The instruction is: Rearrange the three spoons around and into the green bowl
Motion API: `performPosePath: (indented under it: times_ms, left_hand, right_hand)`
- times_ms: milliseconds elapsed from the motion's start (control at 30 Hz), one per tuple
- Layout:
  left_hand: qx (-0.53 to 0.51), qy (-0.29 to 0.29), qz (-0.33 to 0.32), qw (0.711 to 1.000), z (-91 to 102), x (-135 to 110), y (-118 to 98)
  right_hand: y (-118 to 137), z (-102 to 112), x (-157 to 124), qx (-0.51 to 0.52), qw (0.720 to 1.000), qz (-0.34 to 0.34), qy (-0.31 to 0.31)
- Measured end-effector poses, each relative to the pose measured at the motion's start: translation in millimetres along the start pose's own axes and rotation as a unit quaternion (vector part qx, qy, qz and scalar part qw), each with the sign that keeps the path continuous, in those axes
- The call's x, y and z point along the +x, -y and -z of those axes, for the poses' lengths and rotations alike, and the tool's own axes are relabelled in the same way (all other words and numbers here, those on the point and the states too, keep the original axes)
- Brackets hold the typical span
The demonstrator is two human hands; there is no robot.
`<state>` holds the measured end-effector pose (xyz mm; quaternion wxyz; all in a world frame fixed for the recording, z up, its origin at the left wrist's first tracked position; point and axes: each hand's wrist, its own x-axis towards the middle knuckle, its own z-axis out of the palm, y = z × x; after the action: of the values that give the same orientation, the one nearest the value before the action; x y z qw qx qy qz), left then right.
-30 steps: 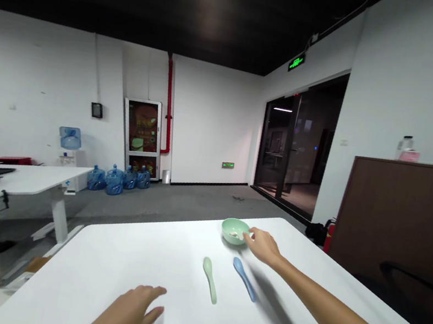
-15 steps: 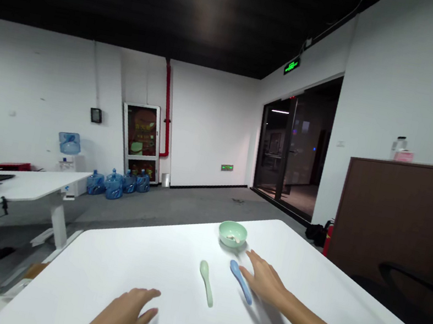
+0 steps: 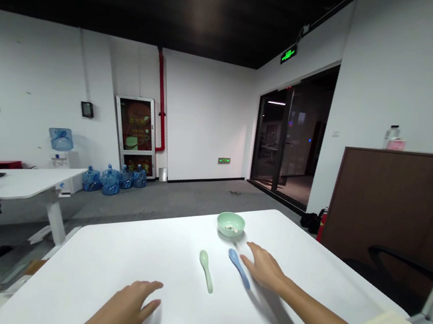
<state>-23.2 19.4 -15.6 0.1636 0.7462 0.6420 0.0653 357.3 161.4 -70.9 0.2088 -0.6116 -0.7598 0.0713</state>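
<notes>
The right hand (image 3: 265, 268) hovered just beside the blue spoon (image 3: 238, 268)
Both grips were apart and empty; the left hand (image 3: 120, 301) sat on the tabletop (image 3: 99, 258); the green spoon (image 3: 206, 271) and mint bowl (image 3: 230, 224) lay untouched.

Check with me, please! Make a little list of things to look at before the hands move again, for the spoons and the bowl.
1. Right hand holds nothing: ok.
2. Left hand holds nothing: ok.
3. Blue spoon lies on the white table, close to the right hand: ok.
4. Green spoon lies apart from the blue spoon: ok.
5. Green bowl stands upright with something pale inside: ok.
6. Right hand touching the blue spoon: cannot tell.
</notes>
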Motion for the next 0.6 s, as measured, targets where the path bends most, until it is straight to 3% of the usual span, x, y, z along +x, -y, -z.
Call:
performPosePath:
  times_ms: [167, 300, 467, 600]
  left_hand:
    - [0.004, -0.014, -0.006, 1.0, -1.9, 0.5, 1.7]
    - [0.011, -0.02, -0.007, 1.0, -1.3, 1.3, -1.3]
    - [0.005, -0.018, -0.002, 1.0, -1.1, 1.3, -1.4]
    - [0.0, -0.018, 0.006, 1.0, -1.5, -0.6, 0.7]
  right_hand:
    - [2.0, 4.1, 0.8, 0.0, 1.0, -0.007, -0.007]
    - [8.3, 14.7, 17.4, 0.002, 1.0, -0.005, -0.003]
    - [23.9, 20.9, 72.2, -0.03, 0.998, -0.05, -0.003]
    - [28.7, 8.0, 118.6, -0.055, 0.992, -0.111, 0.015]
